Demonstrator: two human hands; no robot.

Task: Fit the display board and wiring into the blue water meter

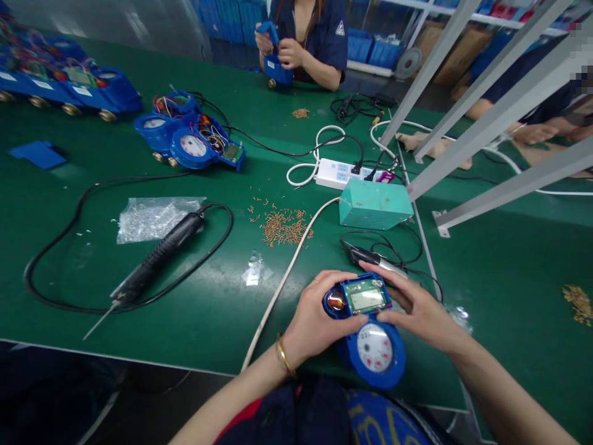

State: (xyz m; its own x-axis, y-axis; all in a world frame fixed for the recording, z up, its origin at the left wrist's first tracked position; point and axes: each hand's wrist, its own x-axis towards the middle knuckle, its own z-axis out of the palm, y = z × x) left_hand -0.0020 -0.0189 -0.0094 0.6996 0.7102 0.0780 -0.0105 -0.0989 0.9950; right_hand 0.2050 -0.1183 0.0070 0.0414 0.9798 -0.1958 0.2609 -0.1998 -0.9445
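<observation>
Between my two hands is a blue water meter with a round white dial toward me. Its upper housing lies uncovered, and a green circuit board with a small display sits in it, beside a round battery-like part. My left hand wraps the housing's left side, its thumb along the board's lower edge. On the other side, my right hand grips the housing with thumb below and fingers over the far edge. Just beyond those fingers lies a black and silver electric screwdriver.
Scattered small screws lie mid-table. To the left are a black electric screwdriver, a plastic bag and open meters. A teal box, power strip and slanted metal posts stand right. Across sits a co-worker.
</observation>
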